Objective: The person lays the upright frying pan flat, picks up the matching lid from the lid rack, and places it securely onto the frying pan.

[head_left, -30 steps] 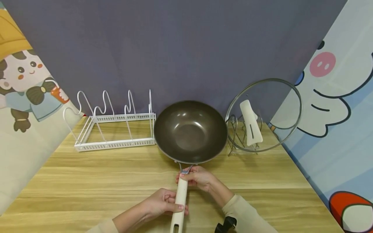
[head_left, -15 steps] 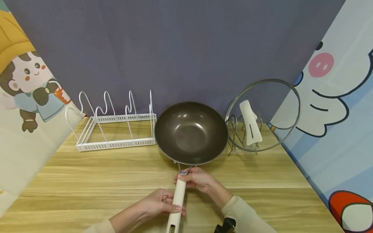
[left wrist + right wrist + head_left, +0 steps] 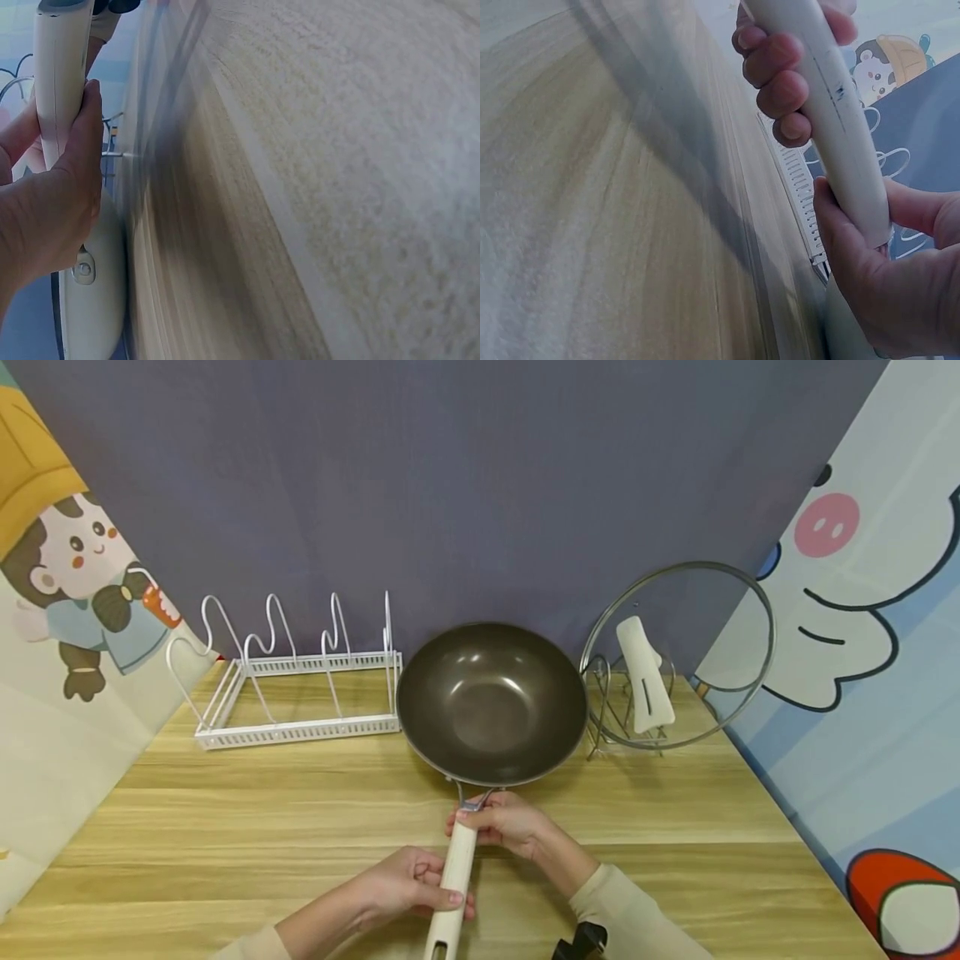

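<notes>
A wok with a dark brown inside and a pale outside faces upward at the table's middle. Its cream handle points toward me, angled slightly left. My left hand grips the handle near its end, thumb on top. Close to the metal joint, my right hand holds the same handle, thumb on top. From low down, the right wrist view shows the left hand's curled fingers on the handle's underside. In the left wrist view the wok's pale outer wall sits close to the tabletop.
Left of the wok stands a white rack with several wire dividers. At the right, a glass lid with a cream grip leans upright in a wire stand. A dark grey wall closes the back.
The wok's handle has swung slightly to the left at its near end, and both hands have shifted a little with it. The rack and lid have stayed put.
</notes>
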